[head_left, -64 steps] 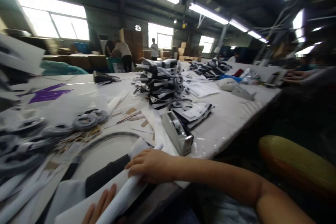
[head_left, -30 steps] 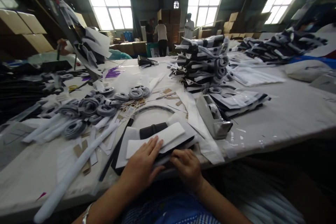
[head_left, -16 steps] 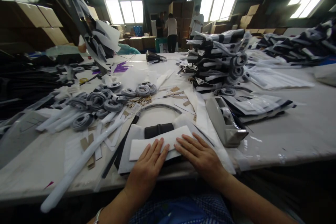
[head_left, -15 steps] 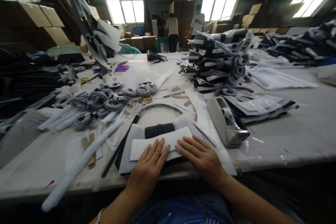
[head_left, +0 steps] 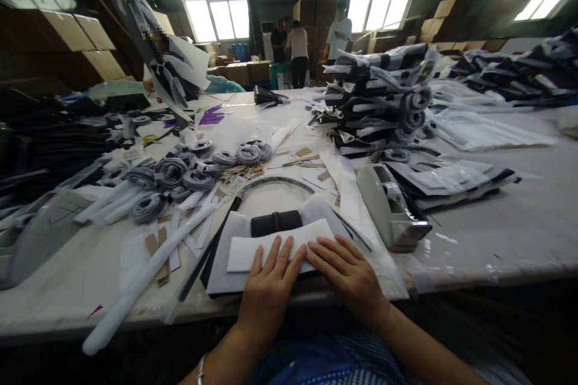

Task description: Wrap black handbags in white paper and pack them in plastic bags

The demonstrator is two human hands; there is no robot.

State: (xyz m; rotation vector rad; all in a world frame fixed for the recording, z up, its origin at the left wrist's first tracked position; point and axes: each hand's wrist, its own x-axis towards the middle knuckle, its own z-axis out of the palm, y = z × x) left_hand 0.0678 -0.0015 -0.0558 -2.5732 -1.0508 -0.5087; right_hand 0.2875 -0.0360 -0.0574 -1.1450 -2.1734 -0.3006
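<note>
My left hand (head_left: 270, 280) lies flat, fingers stretched, on a white foam strip (head_left: 246, 254). Beside it my right hand (head_left: 347, 267) presses the strip's right part, its fingers spread. Under the strip is a black bag (head_left: 205, 274) covered with a whitish sheet (head_left: 223, 286), close to the table's front edge. Behind the strip a dark wrapped handle piece (head_left: 275, 223) rests on the sheet. A wrapped strap (head_left: 275, 180) arches behind the bag. The bag's front part is hidden by my hands.
A tape dispenser (head_left: 392, 210) stands to the right, before a pile of wrapped black bags (head_left: 374, 96). Coiled wrapped straps (head_left: 171, 171) lie at the left, with a long white roll (head_left: 149, 280) crossing the table edge. Several people (head_left: 298, 51) stand at the back.
My left hand has slid slightly right along the foam strip, closer to my right hand. Both hands stay on the strip. The view has shifted a little.
</note>
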